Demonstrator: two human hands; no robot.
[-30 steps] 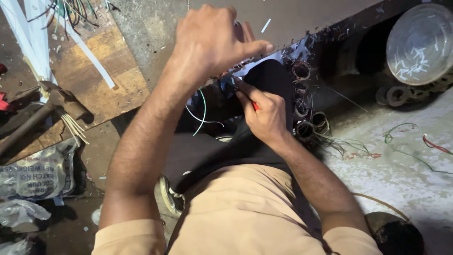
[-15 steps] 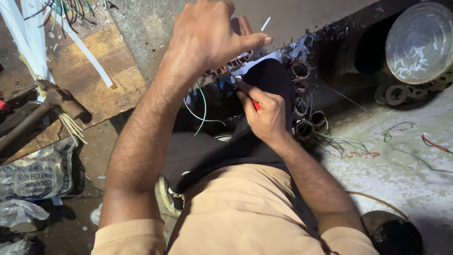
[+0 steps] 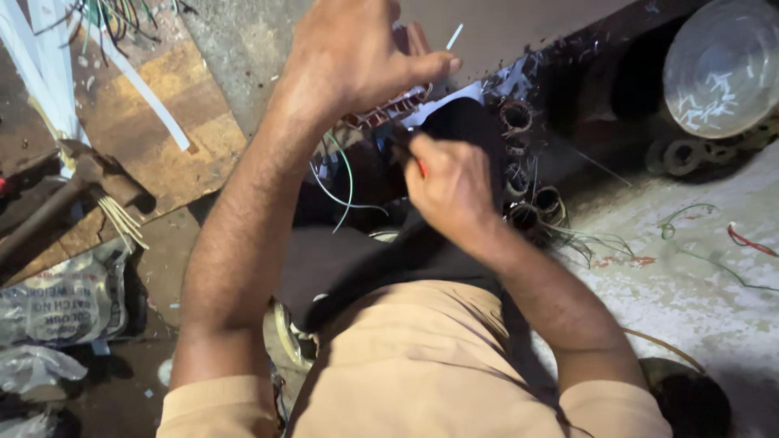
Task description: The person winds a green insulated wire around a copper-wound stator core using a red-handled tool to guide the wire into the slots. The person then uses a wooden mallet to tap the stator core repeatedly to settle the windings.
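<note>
Over the dark motor body [image 3: 462,130] on your lap, your left hand [image 3: 353,57] curls its fingers tight around the coil windings [image 3: 381,113] at the upper rim. Just below it, your right hand [image 3: 450,186] pinches a thin red-handled tool [image 3: 420,168] at that same rim. Wooden boards [image 3: 146,122] crowd the left; the concrete floor [image 3: 698,276] lies open at right.

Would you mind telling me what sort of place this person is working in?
Probably a small electrical repair workshop, worked at floor level: loose wires by the hands, a hammer on scrap boards, and a round metal bowl nearby.
</note>
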